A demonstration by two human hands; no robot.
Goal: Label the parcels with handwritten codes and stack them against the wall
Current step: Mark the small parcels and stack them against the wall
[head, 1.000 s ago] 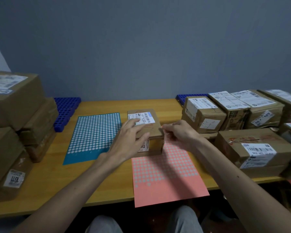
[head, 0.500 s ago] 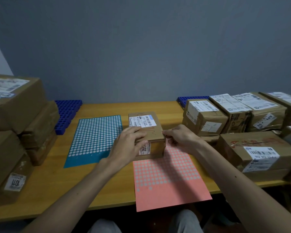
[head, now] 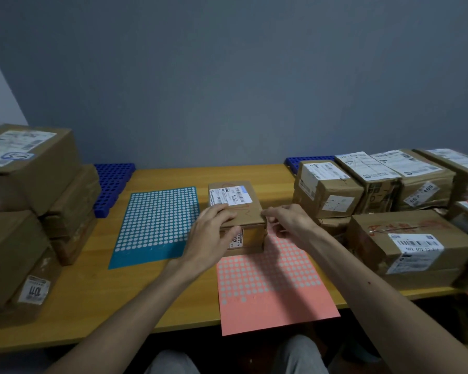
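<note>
Two bare hands meet on a small cardboard parcel (head: 235, 211) at the middle of a wooden table (head: 92, 292), its near end resting on the far edge of a pink sheet of round stickers (head: 270, 279). The left hand (head: 214, 236) grips the box's near left side, fingers laid over the top and thumb down the front face. The right hand (head: 287, 222) has its fingers bunched against the near right corner, and whether they pinch anything cannot be told. A white shipping label (head: 229, 195) covers the far part of the top, with a red handwritten scrawl (head: 243, 210) just in front of it, and a second label (head: 237, 238) shows on the front face between the hands. A teal sheet of round stickers (head: 157, 225) lies just left of the parcel. Stacks of taped cartons (head: 25, 184) stand at the table's left end, and more cartons (head: 405, 247) crowd the right end, several bearing labels. Blue plastic grid mats (head: 111, 187) lie along the grey wall (head: 227, 90) behind both piles.
</note>
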